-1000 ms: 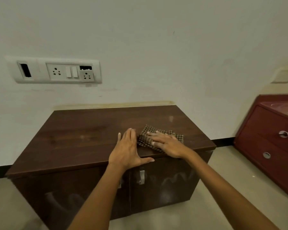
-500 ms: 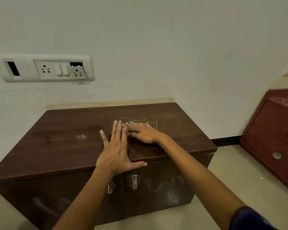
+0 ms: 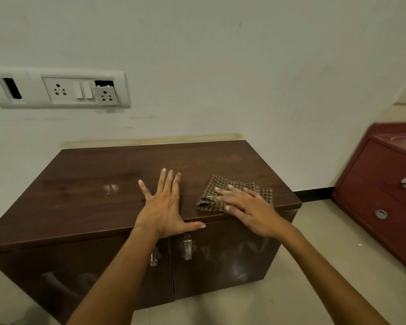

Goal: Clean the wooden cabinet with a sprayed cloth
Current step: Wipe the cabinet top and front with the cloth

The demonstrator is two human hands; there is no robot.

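The cloth (image 3: 238,194) lies on the cabinet (image 3: 99,184) top near its front right edge, pressed flat under the right hand (image 3: 249,209). The left hand (image 3: 164,205) lies flat and spread, holding nothing, thumb along the front edge. The top's left and back lie bare. The cloth's near part is hidden beneath the palm.

Dark wooden cabinet (image 3: 103,184), doors shut, checked cloth (image 3: 211,198) flat on top

Dark wooden cabinet (image 3: 92,198) on the floor (image 3: 314,266) — checked cloth (image 3: 220,195) lying flat near its front right corner, both hands pressed on the top, a pale smudge left of centre.
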